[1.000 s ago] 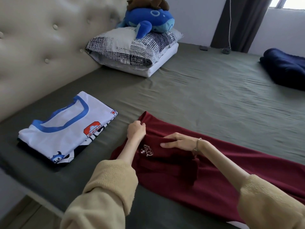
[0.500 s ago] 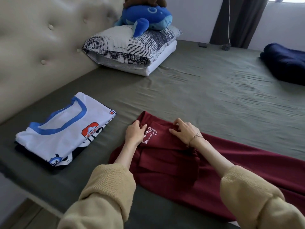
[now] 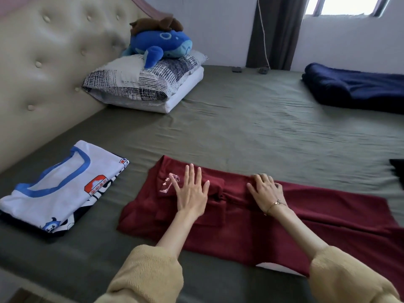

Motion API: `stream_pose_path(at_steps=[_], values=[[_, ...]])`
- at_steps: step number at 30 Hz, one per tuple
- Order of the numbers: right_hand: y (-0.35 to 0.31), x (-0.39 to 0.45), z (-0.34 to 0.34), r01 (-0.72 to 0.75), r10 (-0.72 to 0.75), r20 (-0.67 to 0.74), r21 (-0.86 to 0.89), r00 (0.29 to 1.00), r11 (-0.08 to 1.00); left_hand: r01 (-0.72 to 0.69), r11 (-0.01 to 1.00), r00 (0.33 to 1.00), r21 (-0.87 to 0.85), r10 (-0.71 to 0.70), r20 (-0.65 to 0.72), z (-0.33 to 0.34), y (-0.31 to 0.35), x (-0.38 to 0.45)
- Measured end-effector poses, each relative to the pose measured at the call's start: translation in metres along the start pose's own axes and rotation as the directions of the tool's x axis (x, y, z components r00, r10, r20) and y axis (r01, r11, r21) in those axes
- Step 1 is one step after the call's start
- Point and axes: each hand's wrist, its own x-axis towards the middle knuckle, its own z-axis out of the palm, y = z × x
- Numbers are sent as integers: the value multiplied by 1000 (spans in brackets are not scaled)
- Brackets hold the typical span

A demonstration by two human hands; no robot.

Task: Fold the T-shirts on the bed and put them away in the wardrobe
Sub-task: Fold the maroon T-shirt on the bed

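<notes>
Two hands lie on the maroon T-shirt. The left hand is flat and spread, its fingers straight and apart, palm pressing down on the folded upper part of the shirt just beside a small pale printed emblem. The right hand rests on the shirt's far edge with its fingers bent over a bunched ridge of cloth; whether it pinches that ridge or only presses on it cannot be told. A thin bracelet sits at that wrist.

The shirt's long axis runs left to right across the bed, collar end to the left, hem end stretching off to the right under and past the right forearm. Both hands sit on its left half.

To the left, apart from it, lies a folded white T-shirt with blue trim. Beyond are stacked pillows carrying a blue plush toy, and a folded navy blanket at far right.
</notes>
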Motion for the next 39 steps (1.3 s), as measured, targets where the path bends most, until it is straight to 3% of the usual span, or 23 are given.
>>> stream_pose_path(at_steps=[6, 9, 13, 16, 19, 22, 24, 28, 32, 35, 37, 39], values=[[84, -48, -4, -164, 166, 116, -25, 979, 986, -217, 976, 976, 27, 216, 39, 9, 67, -21], [119, -64, -11, -244, 250, 121, -62, 961, 968, -320, 946, 942, 54, 311, 122, 10, 97, -29], [163, -81, -22, -375, 384, 91, -105, 919, 921, -366, 929, 896, -50, 366, 251, 20, 135, -36], [194, -96, -28, -520, 526, 35, -111, 850, 847, -411, 909, 872, -63, 413, 262, 29, 162, -47], [214, -111, -34, -647, 646, -79, 24, 759, 762, -433, 897, 855, -92, 441, 273, 35, 188, -52], [222, -121, -39, -688, 695, -221, 119, 684, 716, -454, 883, 839, -120, 469, 275, 36, 209, -56], [224, -124, -44, -704, 723, -197, 166, 662, 691, -462, 878, 836, -124, 478, 269, 37, 221, -60], [225, -117, -56, -719, 754, -44, 272, 655, 640, -455, 885, 876, -98, 465, 131, 34, 228, -65], [209, -96, -68, -623, 682, 155, 584, 715, 520, -455, 886, 891, -92, 450, -64, 21, 211, -60], [173, -74, -69, -509, 565, 222, 751, 795, 421, -293, 886, 950, -359, 314, -1, 12, 185, -53], [136, -61, -64, -443, 468, 276, 847, 840, 295, -169, 868, 976, -467, 213, 42, 7, 163, -48], [100, -53, -63, -432, 386, 326, 872, 863, 229, -24, 768, 981, -639, 140, 131, 2, 149, -41]])
